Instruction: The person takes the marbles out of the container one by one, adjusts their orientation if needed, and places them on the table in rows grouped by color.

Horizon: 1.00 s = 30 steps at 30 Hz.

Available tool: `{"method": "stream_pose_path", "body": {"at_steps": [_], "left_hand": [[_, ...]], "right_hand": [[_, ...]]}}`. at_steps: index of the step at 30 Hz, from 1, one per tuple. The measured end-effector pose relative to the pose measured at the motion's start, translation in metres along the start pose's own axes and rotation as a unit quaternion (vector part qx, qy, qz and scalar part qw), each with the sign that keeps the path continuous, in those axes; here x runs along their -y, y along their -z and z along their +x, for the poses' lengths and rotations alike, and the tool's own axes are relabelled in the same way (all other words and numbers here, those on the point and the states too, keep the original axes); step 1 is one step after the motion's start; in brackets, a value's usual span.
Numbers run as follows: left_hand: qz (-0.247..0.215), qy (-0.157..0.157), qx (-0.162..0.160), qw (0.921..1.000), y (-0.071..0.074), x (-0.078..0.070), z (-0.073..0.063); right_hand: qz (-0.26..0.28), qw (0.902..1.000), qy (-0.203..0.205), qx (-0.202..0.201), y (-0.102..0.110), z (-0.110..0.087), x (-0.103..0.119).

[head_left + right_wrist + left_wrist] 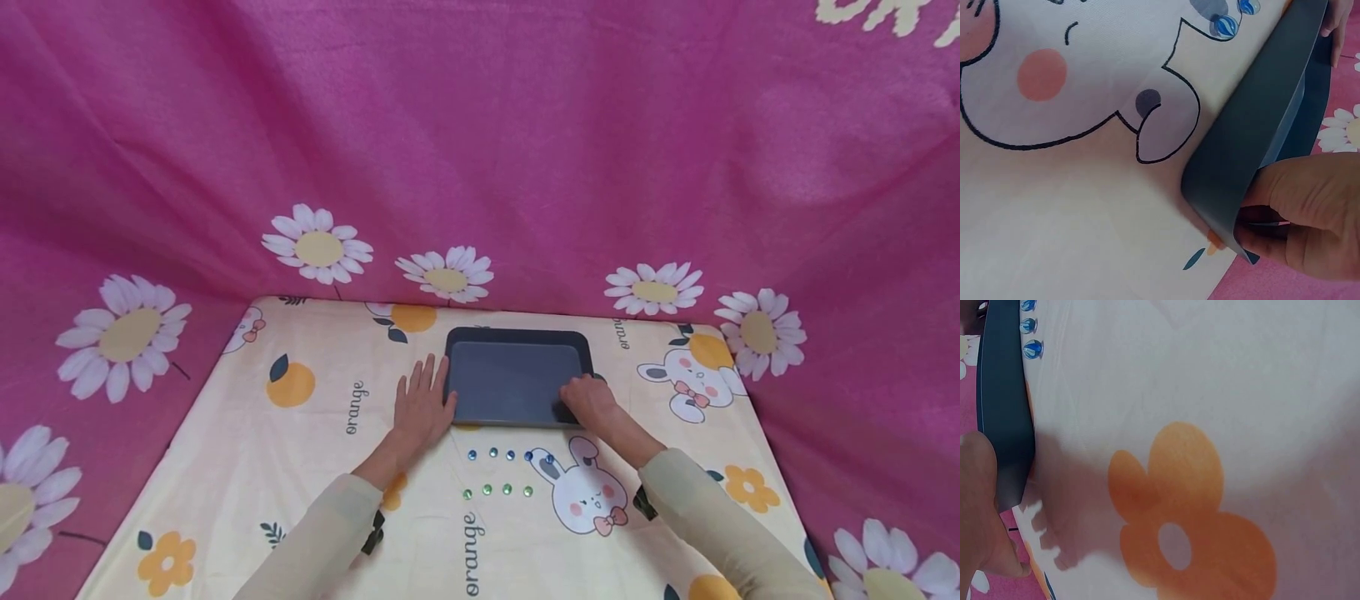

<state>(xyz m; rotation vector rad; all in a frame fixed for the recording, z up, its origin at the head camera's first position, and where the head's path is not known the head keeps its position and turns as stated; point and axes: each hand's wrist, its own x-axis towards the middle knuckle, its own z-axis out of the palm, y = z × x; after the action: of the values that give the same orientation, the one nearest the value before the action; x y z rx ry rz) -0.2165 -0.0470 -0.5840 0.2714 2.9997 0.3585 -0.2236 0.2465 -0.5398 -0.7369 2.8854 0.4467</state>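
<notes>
A dark grey rectangular baking tray (517,382) lies on the patterned cloth, between both hands. My left hand (422,404) is at its left side with the fingers straight, pointing away from me. In the left wrist view, the thumb of the left hand (977,487) overlaps the corner of the tray (1005,394). At the right side, my right hand (591,400) grips the rim. The right wrist view shows the right hand (1310,215) pinching the tray wall (1241,137) near a corner, thumb and fingers on either side of it.
Just in front of the tray lies a row of several blue glass marbles (511,455). Nearer to me is a row of several green marbles (487,490). A cream cloth (300,467) covers the table, and a pink flowered curtain (480,150) hangs behind and at both sides.
</notes>
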Motion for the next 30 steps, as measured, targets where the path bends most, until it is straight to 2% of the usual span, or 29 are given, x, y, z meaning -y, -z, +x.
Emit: {"method": "stream_pose_path", "body": {"at_steps": [4, 8, 10, 12, 16, 18, 22, 30], "left_hand": [[0.002, -0.001, 0.006, 1.0, 0.0, -0.001, 0.0], [0.003, 0.0, 0.003, 1.0, 0.0, -0.001, 0.0], [0.001, -0.001, -0.001, 1.0, 0.0, -0.002, 0.0], [0.002, -0.002, -0.002, 1.0, 0.001, -0.002, 0.0], [0.001, -0.005, -0.004, 1.0, 0.0, -0.002, 0.001], [0.003, -0.004, -0.003, 1.0, 0.0, -0.001, 0.001], [0.003, -0.001, 0.0, 1.0, 0.0, -0.001, 0.002], [0.003, 0.0, -0.006, 1.0, 0.0, -0.001, 0.0]], "right_hand": [[0.018, 0.9998, 0.01, -0.005, -0.002, 0.0, -0.005], [0.06, 0.9976, 0.02, -0.029, -0.006, -0.002, -0.012], [0.103, 0.9936, 0.021, -0.041, -0.008, -0.004, -0.018], [0.162, 0.9855, 0.021, -0.046, -0.01, -0.006, -0.023], [0.291, 0.9557, 0.006, -0.044, -0.013, -0.012, -0.033], [0.335, 0.941, -0.007, -0.05, -0.014, -0.015, -0.037], [0.396, 0.9143, -0.029, -0.08, -0.016, -0.025, -0.04], [0.501, 0.8515, -0.059, -0.142, -0.018, -0.046, -0.037]]}}
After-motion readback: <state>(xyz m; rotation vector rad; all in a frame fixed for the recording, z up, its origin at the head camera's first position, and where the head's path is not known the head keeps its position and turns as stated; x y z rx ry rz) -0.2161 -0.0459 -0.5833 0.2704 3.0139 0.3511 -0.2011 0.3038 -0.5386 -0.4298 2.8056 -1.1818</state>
